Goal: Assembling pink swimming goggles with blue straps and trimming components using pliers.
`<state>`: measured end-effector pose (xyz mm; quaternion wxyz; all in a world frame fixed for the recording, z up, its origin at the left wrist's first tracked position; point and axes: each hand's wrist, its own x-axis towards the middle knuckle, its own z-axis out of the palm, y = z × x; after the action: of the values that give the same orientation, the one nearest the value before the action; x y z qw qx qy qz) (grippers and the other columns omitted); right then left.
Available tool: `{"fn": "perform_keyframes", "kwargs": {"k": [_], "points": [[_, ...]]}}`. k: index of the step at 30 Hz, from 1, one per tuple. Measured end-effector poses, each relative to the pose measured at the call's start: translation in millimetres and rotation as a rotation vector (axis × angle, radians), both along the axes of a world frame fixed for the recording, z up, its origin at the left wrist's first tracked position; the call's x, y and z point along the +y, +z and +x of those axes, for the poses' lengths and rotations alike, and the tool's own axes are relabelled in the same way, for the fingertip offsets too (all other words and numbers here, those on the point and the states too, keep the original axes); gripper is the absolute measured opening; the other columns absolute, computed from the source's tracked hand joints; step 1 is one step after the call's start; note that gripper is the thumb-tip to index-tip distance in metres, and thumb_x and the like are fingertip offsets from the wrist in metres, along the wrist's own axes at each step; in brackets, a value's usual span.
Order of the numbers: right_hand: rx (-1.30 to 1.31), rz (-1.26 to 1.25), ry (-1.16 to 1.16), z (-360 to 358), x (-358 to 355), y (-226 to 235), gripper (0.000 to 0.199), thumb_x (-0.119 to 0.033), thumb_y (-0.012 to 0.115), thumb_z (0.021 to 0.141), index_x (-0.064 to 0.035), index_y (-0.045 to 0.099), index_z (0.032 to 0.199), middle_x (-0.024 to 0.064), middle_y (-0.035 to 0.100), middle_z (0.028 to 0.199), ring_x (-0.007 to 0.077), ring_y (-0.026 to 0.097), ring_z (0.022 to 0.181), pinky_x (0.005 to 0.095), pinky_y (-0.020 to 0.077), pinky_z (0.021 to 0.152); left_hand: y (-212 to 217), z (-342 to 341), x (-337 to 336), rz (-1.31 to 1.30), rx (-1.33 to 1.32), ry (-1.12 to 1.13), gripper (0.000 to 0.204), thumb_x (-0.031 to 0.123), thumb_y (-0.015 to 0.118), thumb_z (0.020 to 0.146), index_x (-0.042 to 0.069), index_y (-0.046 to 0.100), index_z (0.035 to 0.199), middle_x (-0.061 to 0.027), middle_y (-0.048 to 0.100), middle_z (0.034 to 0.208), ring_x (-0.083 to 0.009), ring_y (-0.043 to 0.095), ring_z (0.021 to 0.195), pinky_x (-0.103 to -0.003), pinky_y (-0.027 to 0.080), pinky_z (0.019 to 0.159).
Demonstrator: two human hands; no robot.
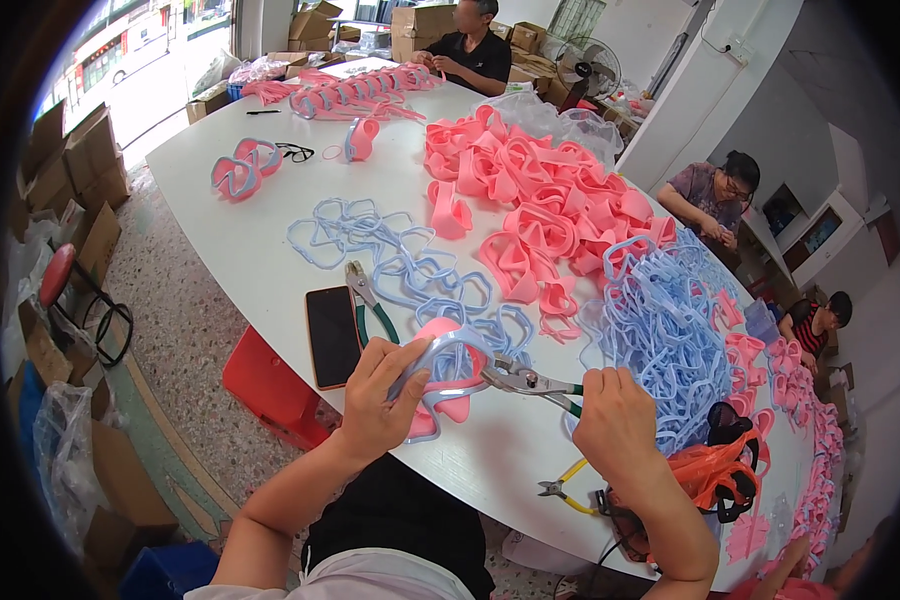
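Pink and pale-blue goggle frame [440, 375] at lower centre of frame, long axis roughly left-right, tilted up toward the right; blue rim over a soft pink skirt; left hand [380, 395] curled tight around its left end; right hand [615, 425] closed on green-handled pliers [525, 380], nose pointing left, touching the frame; brown cardboard boxes [75, 165] stacked at far left and top centre; black phone [332, 335] flat on the white table [230, 230].
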<state>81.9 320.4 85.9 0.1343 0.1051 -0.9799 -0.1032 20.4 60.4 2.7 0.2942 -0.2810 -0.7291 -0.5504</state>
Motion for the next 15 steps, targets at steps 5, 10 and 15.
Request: {"fn": "perform_keyframes", "kwargs": {"k": [5,10,15], "points": [[-0.012,-0.096,0.042,-6,3,0,0.024,0.003,0.056,0.066,0.0017,0.053,0.090,0.0166,0.054,0.088,0.0321,0.054,0.085,0.0393,0.0473,0.072,-9,-4,-1,-0.031,-0.069,0.057,0.032,0.001,0.064,0.088,-0.002,0.061,0.119,-0.0081,0.051,0.085,-0.0153,0.050,0.072,-0.025,0.040,0.060],[-0.024,-0.325,0.051,7,-6,2,0.041,0.008,0.060,0.065,0.0025,0.052,0.105,0.0178,0.052,0.098,0.0362,0.053,0.094,0.0429,0.0459,0.078,-25,-24,9,0.762,-0.577,-0.158,0.031,0.016,0.054,0.099,-0.002,0.055,0.124,-0.0005,0.056,0.097,-0.0042,0.048,0.080,-0.019,0.041,0.071],[-0.069,-0.368,0.058,16,-22,2,0.046,0.009,0.063,0.062,0.0014,0.051,0.106,0.0173,0.052,0.098,0.0362,0.052,0.094,0.0426,0.0440,0.079,-23,-20,11,0.892,-0.637,-0.174,0.035,0.022,0.052,0.101,-0.001,0.052,0.128,-0.0019,0.059,0.105,-0.0056,0.053,0.093,-0.022,0.044,0.083]]}}
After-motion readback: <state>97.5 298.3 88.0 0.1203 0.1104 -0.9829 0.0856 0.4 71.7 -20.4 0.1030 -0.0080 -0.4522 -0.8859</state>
